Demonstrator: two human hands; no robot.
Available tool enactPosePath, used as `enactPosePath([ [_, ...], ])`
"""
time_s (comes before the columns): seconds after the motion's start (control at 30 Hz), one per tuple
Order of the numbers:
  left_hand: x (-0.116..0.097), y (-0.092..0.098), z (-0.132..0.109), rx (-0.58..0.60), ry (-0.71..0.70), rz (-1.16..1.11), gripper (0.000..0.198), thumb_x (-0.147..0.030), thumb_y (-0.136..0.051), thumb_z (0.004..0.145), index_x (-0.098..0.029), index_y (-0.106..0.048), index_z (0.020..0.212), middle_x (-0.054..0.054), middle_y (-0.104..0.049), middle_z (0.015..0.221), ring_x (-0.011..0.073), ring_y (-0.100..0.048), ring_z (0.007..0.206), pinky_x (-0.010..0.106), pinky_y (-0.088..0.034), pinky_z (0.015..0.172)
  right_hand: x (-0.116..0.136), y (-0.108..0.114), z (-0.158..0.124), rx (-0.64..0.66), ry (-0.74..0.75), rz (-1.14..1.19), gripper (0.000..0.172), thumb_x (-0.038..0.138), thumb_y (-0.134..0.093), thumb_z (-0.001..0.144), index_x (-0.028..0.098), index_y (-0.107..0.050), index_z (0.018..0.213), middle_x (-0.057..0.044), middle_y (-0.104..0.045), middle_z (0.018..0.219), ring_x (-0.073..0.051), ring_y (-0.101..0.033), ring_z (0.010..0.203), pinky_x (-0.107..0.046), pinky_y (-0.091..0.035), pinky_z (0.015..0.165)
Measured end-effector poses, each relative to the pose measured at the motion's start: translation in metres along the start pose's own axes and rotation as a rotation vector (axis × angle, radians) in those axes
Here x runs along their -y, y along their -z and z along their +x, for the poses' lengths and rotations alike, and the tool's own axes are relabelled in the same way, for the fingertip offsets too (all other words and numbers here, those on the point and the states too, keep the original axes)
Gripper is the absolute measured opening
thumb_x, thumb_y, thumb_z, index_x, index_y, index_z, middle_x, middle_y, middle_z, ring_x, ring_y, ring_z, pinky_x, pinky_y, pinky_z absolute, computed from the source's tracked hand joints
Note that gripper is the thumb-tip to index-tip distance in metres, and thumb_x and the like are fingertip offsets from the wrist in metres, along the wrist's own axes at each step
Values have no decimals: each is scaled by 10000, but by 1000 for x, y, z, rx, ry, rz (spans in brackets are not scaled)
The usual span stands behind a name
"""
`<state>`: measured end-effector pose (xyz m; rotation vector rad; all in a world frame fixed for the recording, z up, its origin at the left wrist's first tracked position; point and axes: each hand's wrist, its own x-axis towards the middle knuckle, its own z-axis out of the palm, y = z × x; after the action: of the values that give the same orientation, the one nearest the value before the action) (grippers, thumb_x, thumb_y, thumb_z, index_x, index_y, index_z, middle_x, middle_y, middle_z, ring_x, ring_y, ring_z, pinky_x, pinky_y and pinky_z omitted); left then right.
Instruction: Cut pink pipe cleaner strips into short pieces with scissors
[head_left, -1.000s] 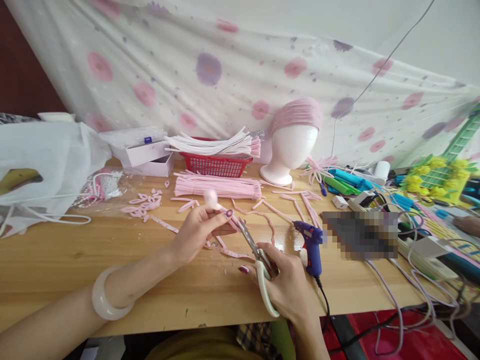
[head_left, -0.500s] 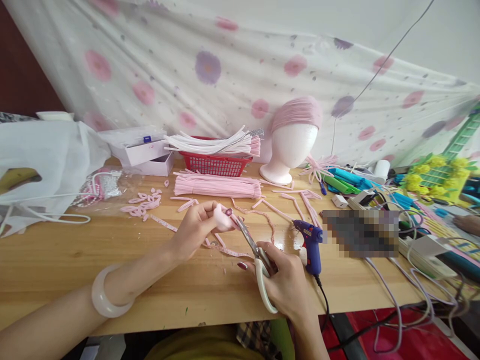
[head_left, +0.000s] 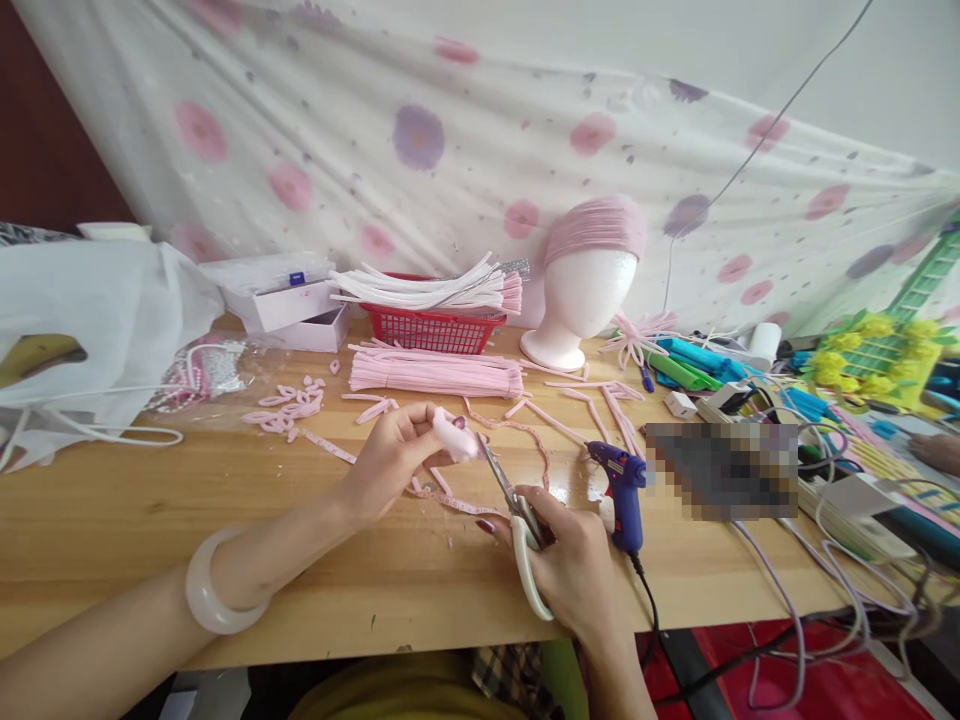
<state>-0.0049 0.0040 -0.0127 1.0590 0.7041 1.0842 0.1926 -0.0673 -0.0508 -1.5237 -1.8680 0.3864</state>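
My left hand [head_left: 390, 455] pinches a small pink pipe-cleaner piece [head_left: 454, 438] above the wooden table [head_left: 150, 520]. My right hand [head_left: 574, 565] grips white-handled scissors [head_left: 517, 525], whose blades point up-left and touch the pink piece at their tips. A pink measuring tape [head_left: 375, 470] lies on the table under both hands. A white bangle [head_left: 214, 585] sits on my left wrist.
A blue glue gun [head_left: 622, 485] stands right of my right hand, its cord running off the edge. Behind lie a bundle of pink pipe cleaners [head_left: 435, 375], a red basket [head_left: 431, 328], a foam head [head_left: 589, 285], white boxes [head_left: 289, 300] and tangled cables [head_left: 825, 500] at right.
My left hand has turned the pink piece down and rightward from an upright position to meet the scissor tips. My right hand has hardly moved.
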Motion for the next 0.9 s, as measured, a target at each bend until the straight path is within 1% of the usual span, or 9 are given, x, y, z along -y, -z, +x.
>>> enactPosePath([
  [0.13, 1, 4, 1, 78, -34, -10, 238, -351, -716, 799, -119, -738, 751, 113, -774, 837, 244, -727, 885, 297, -566, 798, 0, 6, 0, -19, -3, 102, 197, 364, -673, 795, 182, -599, 819, 53, -475, 559, -106, -420, 498, -209, -317, 492],
  [0.3, 1, 7, 3, 118, -23, -36, 248, -350, -716, 802, -106, -746, 772, 136, -775, 846, 258, -720, 925, 326, -552, 857, 3, 14, 1, -16, -13, 87, 206, 366, -646, 807, 192, -584, 895, 48, -490, 596, -132, -472, 561, -225, -363, 549],
  [0.37, 0, 6, 3, 113, -16, -43, 249, -363, -739, 775, -114, -742, 778, 132, -776, 845, 254, -729, 889, 320, -561, 826, 5, 12, 1, 9, -22, 72, 197, 361, -652, 805, 191, -592, 884, 50, -485, 584, -127, -457, 543, -223, -355, 531],
  [0.43, -2, 4, 2, 91, 5, -38, 238, -370, -770, 734, -139, -722, 764, 116, -778, 842, 262, -738, 837, 303, -581, 698, 6, 9, 2, 30, -18, 69, 207, 366, -666, 795, 189, -602, 883, 49, -490, 578, -123, -450, 529, -221, -348, 515],
  [0.5, -4, 2, 0, 58, 43, -23, 241, -379, -785, 708, -158, -695, 741, 103, -775, 833, 273, -740, 790, 267, -555, 535, 7, 6, 1, 38, -15, 59, 218, 373, -683, 783, 188, -609, 872, 51, -488, 567, -117, -443, 508, -219, -328, 498],
  [0.57, -7, -1, -1, 29, 55, -19, 236, -373, -791, 697, -165, -681, 718, 91, -768, 810, 269, -738, 764, 242, -522, 472, 6, 4, 1, 32, -15, 41, 232, 388, -695, 776, 187, -615, 859, 58, -465, 543, -112, -428, 484, -219, -307, 485],
  [0.67, -10, -4, -3, 18, 14, -20, 212, -335, -816, 662, -178, -675, 656, 54, -738, 704, 233, -727, 717, 223, -508, 475, 5, 4, 1, 2, -3, 10, 248, 418, -692, 784, 187, -622, 842, 61, -434, 527, -111, -412, 474, -217, -299, 481],
  [0.77, -12, -6, -3, 20, -7, -5, 193, -303, -835, 627, -195, -675, 616, 19, -697, 615, 200, -702, 650, 209, -482, 449, 4, 4, 0, -15, 10, -7, 225, 396, -697, 784, 189, -612, 799, 56, -442, 538, -107, -414, 478, -211, -302, 486],
  [0.9, -13, -7, -4, 8, -42, 6, 181, -292, -832, 644, -186, -687, 620, 2, -692, 636, 178, -690, 648, 222, -527, 543, 2, 3, 0, -32, 8, -10, 187, 358, -704, 781, 194, -622, 815, 47, -508, 559, -106, -443, 480, -206, -306, 491],
])
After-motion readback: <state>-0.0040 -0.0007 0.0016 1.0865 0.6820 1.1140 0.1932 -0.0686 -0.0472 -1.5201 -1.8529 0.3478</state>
